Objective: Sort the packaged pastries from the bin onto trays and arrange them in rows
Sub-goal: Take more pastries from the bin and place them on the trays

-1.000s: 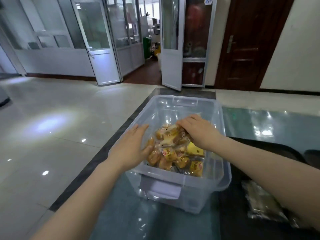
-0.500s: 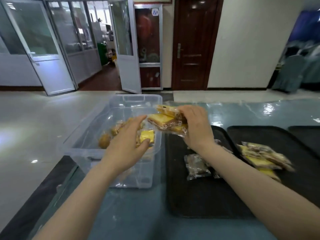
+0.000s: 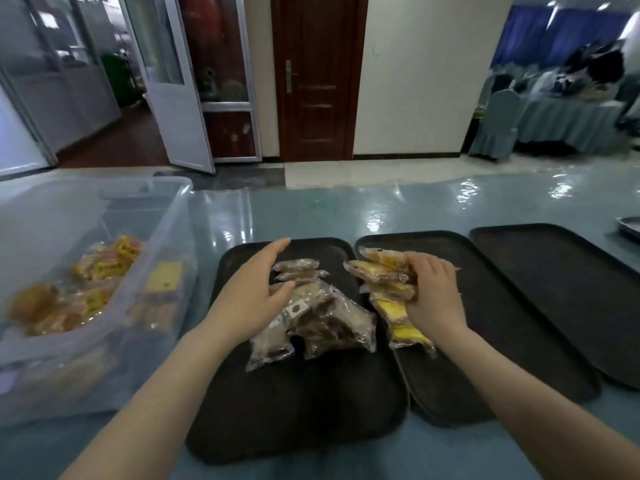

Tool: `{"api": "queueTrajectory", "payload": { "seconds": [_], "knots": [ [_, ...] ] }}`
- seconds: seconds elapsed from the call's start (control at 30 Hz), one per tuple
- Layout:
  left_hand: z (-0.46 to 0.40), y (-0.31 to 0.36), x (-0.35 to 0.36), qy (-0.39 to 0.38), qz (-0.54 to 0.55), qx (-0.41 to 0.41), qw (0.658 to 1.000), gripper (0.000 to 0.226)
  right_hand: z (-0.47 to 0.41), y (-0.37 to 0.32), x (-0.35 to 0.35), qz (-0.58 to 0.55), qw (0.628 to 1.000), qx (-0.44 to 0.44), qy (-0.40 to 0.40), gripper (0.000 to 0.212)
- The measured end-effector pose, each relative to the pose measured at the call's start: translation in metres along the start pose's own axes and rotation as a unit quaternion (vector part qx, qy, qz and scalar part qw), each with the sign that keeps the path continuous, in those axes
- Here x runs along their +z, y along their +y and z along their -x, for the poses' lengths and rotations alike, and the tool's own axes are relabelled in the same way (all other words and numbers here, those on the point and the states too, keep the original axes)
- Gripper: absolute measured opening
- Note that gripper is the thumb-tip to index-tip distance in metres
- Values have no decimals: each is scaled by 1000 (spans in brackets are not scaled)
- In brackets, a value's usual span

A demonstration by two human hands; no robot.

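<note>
Right fingers (image 3: 420, 271) pinch yellow pastry packs (image 3: 384, 275) | left fingers (image 3: 277, 247) spread | labels unreadable

We have the bin (image 3: 104, 258) left of three trays set side by side. On the left tray (image 3: 294, 410) packets (image 3: 325, 317) lie under our left fingers (image 3: 277, 247); on the middle tray (image 3: 502, 341), packets (image 3: 388, 278) sit just left of our right fingers (image 3: 426, 268).

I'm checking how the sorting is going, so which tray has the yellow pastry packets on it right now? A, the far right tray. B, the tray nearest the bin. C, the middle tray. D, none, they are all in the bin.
C: the yellow packets lie on the middle tray under the right hand; the brown packets are on the tray nearest the bin.
</note>
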State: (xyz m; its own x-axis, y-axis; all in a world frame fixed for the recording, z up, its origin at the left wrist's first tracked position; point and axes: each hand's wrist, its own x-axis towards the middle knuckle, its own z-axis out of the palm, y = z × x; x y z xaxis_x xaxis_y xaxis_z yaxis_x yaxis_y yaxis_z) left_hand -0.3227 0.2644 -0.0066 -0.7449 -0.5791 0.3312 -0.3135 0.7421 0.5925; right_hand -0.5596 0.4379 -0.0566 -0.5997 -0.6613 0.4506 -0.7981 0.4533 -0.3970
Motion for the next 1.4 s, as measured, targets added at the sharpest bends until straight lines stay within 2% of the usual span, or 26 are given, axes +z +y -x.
{"api": "queueTrajectory", "payload": {
  "seconds": [0.17, 0.33, 0.4, 0.5, 0.53, 0.63, 0.73, 0.9, 1.0, 1.1, 1.27, 1.4],
  "knots": [
    [-50, 37, 87, -23, 26, -41, 999, 64, -23, 124, -1, 20, 997, 54, -50, 67],
    [-72, 63, 164, -69, 11, -44, 997, 62, -47, 200, 8, 24, 988, 139, -55, 66],
    [-76, 67, 192, -106, 5, -53, 993, 62, -53, 218, 17, 8, 981, 157, -116, 74],
    [-84, 62, 232, -190, 54, -156, 968, 65, -49, 232, 31, 31, 954, 119, -274, 86],
    [-85, 60, 243, -217, 65, -182, 957, 66, -45, 235, 34, 46, 946, 104, -305, 85],
    [-83, 53, 273, -295, 31, -186, 937, 66, -38, 245, 34, 31, 951, 94, -292, 64],
    [-77, 52, 297, -346, -62, -191, 916, 81, -37, 257, 29, 29, 955, 100, -278, 42],
    [-75, 72, 322, -372, -67, -148, 914, 74, -34, 266, 25, 33, 958, 102, -265, 40],
    [-80, 76, 320, -365, -31, -143, 919, 66, -33, 259, 27, 17, 963, 78, -259, 42],
    [-80, 68, 298, -323, -6, -149, 935, 62, -36, 247, 29, 5, 966, 57, -253, 42],
    [-71, 61, 238, -220, 37, -135, 965, 51, -45, 204, 29, -26, 972, 23, -231, 38],
    [-51, 53, 178, -119, 52, -119, 984, 51, -47, 146, 31, -86, 970, -8, -228, 43]
  ]
}}
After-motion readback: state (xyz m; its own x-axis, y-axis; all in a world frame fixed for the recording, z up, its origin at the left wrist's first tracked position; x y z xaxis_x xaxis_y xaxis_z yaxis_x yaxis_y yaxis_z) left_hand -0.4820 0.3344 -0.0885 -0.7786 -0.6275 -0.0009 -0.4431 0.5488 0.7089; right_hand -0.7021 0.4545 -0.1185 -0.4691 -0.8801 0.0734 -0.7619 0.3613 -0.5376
